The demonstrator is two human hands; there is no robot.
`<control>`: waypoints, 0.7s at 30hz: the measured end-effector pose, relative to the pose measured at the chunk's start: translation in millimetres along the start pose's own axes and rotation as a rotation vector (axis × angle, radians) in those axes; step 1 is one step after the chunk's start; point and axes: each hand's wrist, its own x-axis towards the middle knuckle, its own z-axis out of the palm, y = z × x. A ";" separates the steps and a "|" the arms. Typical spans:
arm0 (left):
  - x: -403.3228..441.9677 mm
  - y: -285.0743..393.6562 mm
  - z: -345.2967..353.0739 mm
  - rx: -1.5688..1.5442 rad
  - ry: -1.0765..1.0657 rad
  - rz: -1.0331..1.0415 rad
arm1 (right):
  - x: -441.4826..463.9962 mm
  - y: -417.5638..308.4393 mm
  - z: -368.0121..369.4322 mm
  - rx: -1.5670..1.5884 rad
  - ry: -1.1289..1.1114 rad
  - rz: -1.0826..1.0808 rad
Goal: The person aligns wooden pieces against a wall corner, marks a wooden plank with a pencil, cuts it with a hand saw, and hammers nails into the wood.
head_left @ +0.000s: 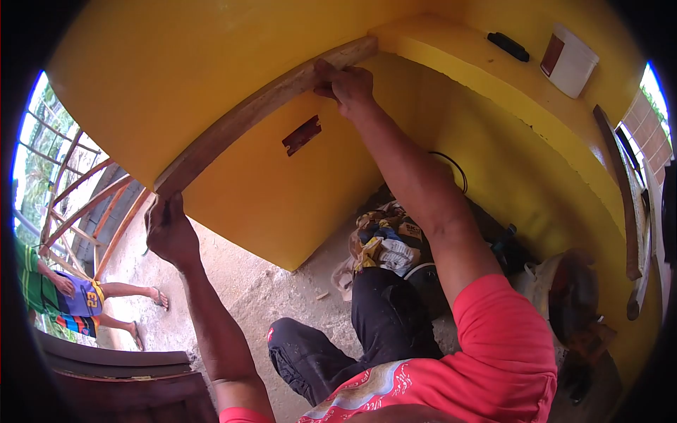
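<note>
A long wooden strip [261,106] lies against the yellow wall [247,211], slanting up from lower left to upper right. At its lower left end, my left hand [171,229] is closed on the wood. My right hand [345,86] is closed on the strip near its upper right end, with the fingertips pressed at its lower edge. Below the strip, between my hands, a dark reddish rectangular box opening [302,136] is set in the wall.
A black object [508,46] and a white tub [570,60] rest on the yellow ledge [451,49]. Wooden pieces [620,190] lean at the right. Bags [388,243] lie piled on the floor, with a bucket [543,282] farther right. Another person [77,292] is at far left.
</note>
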 end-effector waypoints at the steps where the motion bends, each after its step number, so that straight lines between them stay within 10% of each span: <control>1: -0.2 -2.6 0.6 0.002 0.001 0.008 | 0.2 0.5 0.1 -0.001 -0.002 -0.001; 10: -21.6 5.4 -10.8 -0.186 0.042 -0.211 | -0.1 0.9 -0.3 -0.016 -0.011 -0.014; 13: -56.3 19.1 4.6 -0.790 -0.301 -0.418 | 4.4 4.5 -2.0 0.000 -0.031 -0.003; 21: -38.6 87.6 58.6 -0.860 -0.739 -0.430 | 6.4 6.0 -1.4 -0.047 -0.037 0.015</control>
